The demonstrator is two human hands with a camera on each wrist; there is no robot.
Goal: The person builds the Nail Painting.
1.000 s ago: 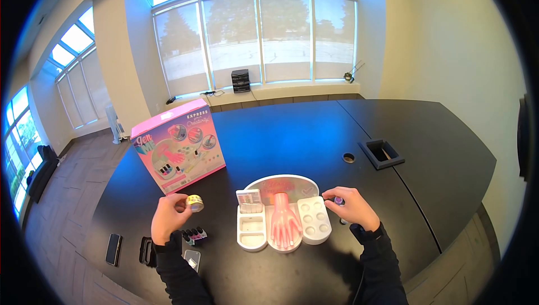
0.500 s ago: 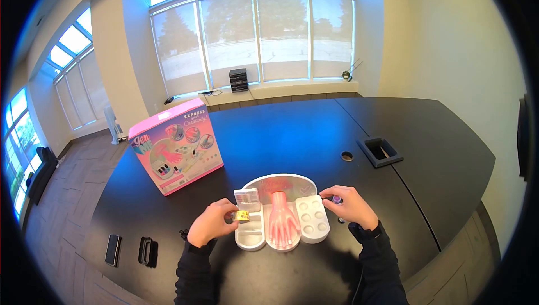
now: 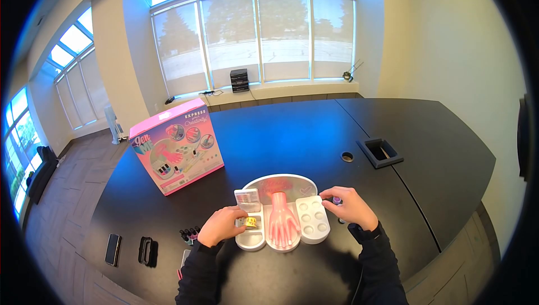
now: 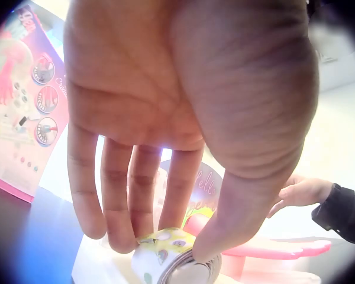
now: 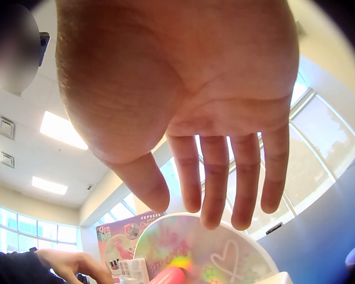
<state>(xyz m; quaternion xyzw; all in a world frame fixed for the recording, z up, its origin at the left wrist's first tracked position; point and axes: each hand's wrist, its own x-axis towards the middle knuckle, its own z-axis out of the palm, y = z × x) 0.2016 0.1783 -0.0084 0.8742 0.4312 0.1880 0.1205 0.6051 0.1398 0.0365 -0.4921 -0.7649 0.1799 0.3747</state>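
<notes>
My left hand (image 3: pixel 223 225) pinches a small roll of yellow and white patterned tape (image 4: pixel 160 255) between thumb and fingertips. It holds the roll over the left tray (image 3: pixel 250 240) of a white toy nail station, right at a compartment behind the front one. A pink model hand (image 3: pixel 283 223) lies in the station's middle, in front of a rounded shiny back panel (image 5: pixel 195 248). On the right is a tray with several round wells (image 3: pixel 314 218). My right hand (image 3: pixel 351 208) has loose, extended fingers close beside that tray, nothing in its grasp. A purple-topped item (image 3: pixel 337 200) shows under it.
A pink product box (image 3: pixel 177 148) stands at the back left. Several small nail polish bottles (image 3: pixel 190 235) are by my left forearm. Farther left lie a phone (image 3: pixel 113 250) and a black holder (image 3: pixel 147 251). A square recess (image 3: pixel 380 153) is set into the table at right.
My left hand has carried the tape roll rightward from beside the box to the station's left tray, then lowered it slightly into the compartment area. My right hand has stayed nearly still.
</notes>
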